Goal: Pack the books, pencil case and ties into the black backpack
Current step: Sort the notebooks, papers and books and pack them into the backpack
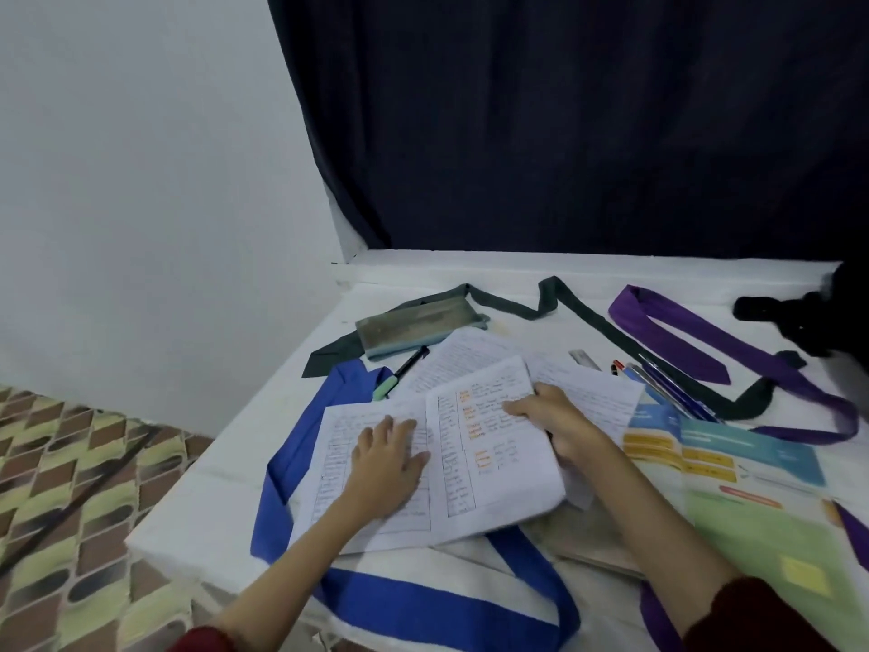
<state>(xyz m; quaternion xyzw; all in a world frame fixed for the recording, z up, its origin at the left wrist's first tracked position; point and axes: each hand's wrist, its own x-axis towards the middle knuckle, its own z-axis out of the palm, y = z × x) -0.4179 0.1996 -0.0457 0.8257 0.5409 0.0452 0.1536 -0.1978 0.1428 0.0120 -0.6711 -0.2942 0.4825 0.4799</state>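
Note:
An open handwritten notebook [484,468] lies mid-table. My left hand [388,463] presses flat on its left page. My right hand [552,423] grips the raised right pages at their edge. A second open notebook [470,355] lies behind it. A colourful open textbook [752,505] sits to the right. The grey-green pencil case [418,324] rests at the back left. A blue tie [301,463] loops under the notebook, a dark green tie [606,331] zigzags across the back, and a purple tie [696,336] lies at the right. The black backpack [809,317] shows partly at the far right edge.
Several pens [667,388] lie beside the textbook, and a marker [399,374] lies by the pencil case. A brown book [592,534] peeks from under the notebook. A dark curtain [564,124] hangs behind the white-covered table [197,501]. Patterned floor lies to the left.

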